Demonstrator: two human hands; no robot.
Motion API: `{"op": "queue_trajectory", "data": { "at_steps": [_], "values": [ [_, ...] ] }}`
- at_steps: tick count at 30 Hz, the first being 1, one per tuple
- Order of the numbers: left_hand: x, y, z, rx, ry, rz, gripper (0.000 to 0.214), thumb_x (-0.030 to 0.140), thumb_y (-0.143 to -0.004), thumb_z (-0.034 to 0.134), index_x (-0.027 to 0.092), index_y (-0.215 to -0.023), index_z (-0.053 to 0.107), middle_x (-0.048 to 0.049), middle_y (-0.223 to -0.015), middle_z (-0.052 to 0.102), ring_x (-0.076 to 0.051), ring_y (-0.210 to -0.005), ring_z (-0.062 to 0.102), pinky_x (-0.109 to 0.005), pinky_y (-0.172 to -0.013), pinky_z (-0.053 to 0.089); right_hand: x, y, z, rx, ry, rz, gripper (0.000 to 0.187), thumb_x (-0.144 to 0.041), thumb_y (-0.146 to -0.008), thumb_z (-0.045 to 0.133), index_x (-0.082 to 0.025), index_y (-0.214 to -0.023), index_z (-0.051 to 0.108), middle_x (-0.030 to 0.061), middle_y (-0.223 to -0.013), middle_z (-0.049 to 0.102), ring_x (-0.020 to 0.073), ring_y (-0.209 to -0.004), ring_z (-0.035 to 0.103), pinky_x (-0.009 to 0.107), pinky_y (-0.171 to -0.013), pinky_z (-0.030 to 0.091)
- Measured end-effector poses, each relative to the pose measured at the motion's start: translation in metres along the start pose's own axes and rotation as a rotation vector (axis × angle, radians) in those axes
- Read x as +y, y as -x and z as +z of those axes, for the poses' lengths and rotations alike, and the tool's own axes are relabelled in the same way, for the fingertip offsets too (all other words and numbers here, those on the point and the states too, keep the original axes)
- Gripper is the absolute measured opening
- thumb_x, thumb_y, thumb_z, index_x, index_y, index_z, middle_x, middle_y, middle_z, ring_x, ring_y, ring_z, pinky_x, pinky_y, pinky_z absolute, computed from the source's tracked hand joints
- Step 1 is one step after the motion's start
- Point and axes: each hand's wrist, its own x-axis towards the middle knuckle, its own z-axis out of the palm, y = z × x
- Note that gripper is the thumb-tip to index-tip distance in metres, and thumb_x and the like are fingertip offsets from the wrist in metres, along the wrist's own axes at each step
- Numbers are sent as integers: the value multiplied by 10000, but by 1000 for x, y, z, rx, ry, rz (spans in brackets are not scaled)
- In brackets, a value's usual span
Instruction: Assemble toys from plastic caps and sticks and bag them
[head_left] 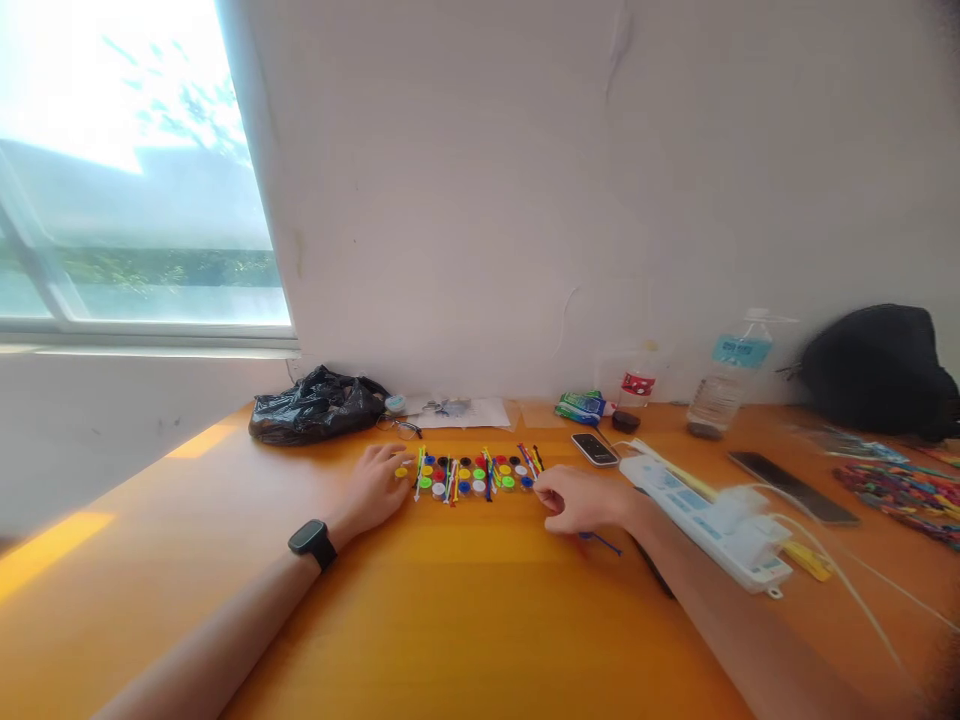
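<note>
A cluster of small coloured caps (469,475) and thin coloured sticks lies in rows on the orange table (450,620). My left hand (375,485), with a black watch (313,541) on the wrist, rests flat at the cluster's left end, fingers stretched toward a yellow cap. My right hand (577,497) sits at the cluster's right end with fingers curled in a pinch near a blue cap. What the pinch holds is too small to see. A blue stick (600,541) lies on the table just under that hand.
A white power strip (705,515) with cables lies right of my right arm. Behind it are a phone (595,448), a dark phone (792,487), a water bottle (729,377), a black bag (881,370), a black plastic bag (315,405), glasses and papers along the wall.
</note>
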Motion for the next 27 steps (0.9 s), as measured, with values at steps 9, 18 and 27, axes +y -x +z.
{"op": "queue_trajectory", "data": {
  "at_steps": [9, 18, 27],
  "values": [
    [-1, -1, -10, 14, 81, -142, 299, 207, -835, 606, 214, -1125, 679, -74, -1111, 685, -247, -981, 653, -346, -862, 503, -24, -3, -4, 298, 126, -50, 185, -275, -869, 615, -201, -733, 514, 19, -745, 616, 153, -662, 497, 284, -623, 253],
    [-1, -4, -15, 132, 115, -202, 128, 228, -848, 608, 206, -932, 703, -56, -946, 700, -222, -837, 636, -328, -762, 478, -30, -10, 0, 449, 192, -102, 226, -298, -969, 541, -191, -772, 576, 31, -765, 602, 165, -691, 502, 293, -672, 295],
    [73, 8, -26, -93, 384, 163, 282, 286, -881, 630, 235, -1154, 677, -92, -1085, 691, -228, -923, 635, -352, -844, 525, -59, -9, 9, 433, 63, -251, 194, -316, -981, 548, -200, -845, 623, 47, -825, 671, 186, -742, 582, 300, -698, 379]
  ]
}}
